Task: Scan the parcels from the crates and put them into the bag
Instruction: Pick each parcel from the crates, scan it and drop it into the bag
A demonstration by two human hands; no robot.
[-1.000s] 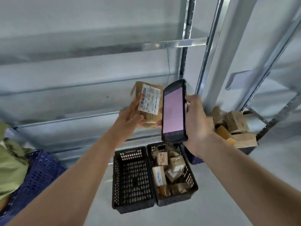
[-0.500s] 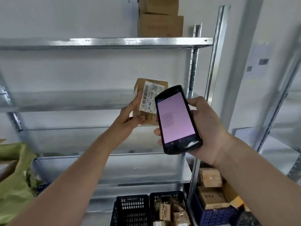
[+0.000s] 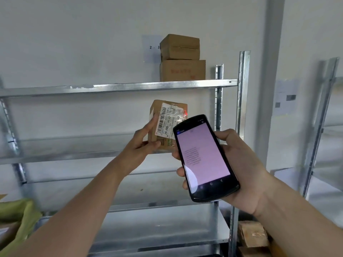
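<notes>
My left hand [image 3: 142,143] holds a small brown cardboard parcel [image 3: 167,119] upright at mid-height, its white barcode label facing me, thumb along the label's left edge and fingers behind. A red scan light shows at the parcel's upper right edge. My right hand [image 3: 239,164] grips a black handheld scanner [image 3: 205,158] with a lit pink screen, just right of and below the parcel, its top end overlapping the label's lower right corner. The green bag [image 3: 17,217] lies at the lower left edge. The crates are out of view.
A metal shelf rack [image 3: 118,87] fills the background, with two stacked cardboard boxes [image 3: 182,58] on its upper shelf. More brown parcels [image 3: 253,236] sit at the lower right behind the rack's upright. A second rack [image 3: 323,127] stands at the right.
The view has tilted upward, so the black crates dropped out of sight. Parcel and scanner stay raised together; the scanner has tilted and a red scan light now falls on the parcel.
</notes>
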